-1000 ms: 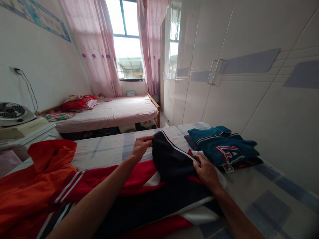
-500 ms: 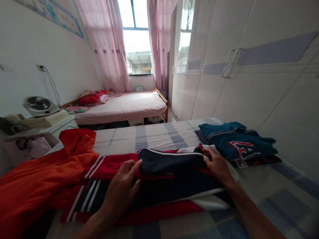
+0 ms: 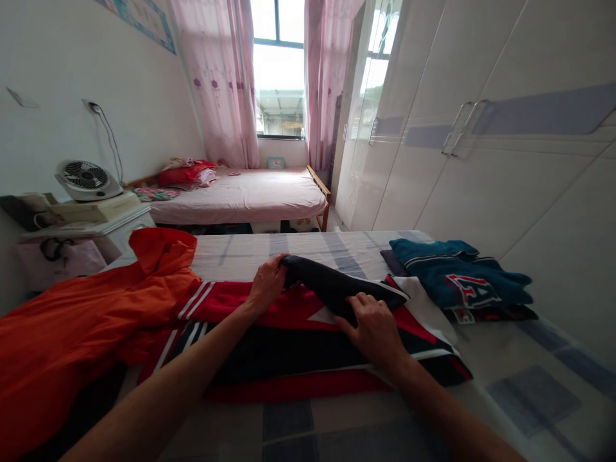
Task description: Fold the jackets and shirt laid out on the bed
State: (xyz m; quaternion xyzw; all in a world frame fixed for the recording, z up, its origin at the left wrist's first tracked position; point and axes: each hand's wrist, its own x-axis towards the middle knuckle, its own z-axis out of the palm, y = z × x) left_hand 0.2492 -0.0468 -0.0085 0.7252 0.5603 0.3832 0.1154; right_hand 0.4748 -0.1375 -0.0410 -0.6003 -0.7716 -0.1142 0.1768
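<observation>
A red, navy and white track jacket (image 3: 289, 353) lies folded lengthwise on the bed in front of me, with white stripes at its left end. A navy part that looks like a sleeve (image 3: 332, 280) lies across its top. My left hand (image 3: 269, 280) pinches the raised left end of this navy part. My right hand (image 3: 373, 321) is on its lower edge, fingers curled over the cloth and the thumb lower down. An orange hooded jacket (image 3: 96, 321) is spread out to the left, touching the striped end.
Folded clothes, a teal top (image 3: 462, 273) uppermost, lie at right on the checked bedsheet (image 3: 534, 398). White wardrobes (image 3: 462, 179) line the right side. A second bed (image 3: 260, 192) stands by the window. A small fan (image 3: 86, 179) sits on a cabinet at left.
My left hand has moved up and away, lifting the navy part's left end. My right hand has shifted left and nearer, from the right end to the lower edge. The view has turned slightly left.
</observation>
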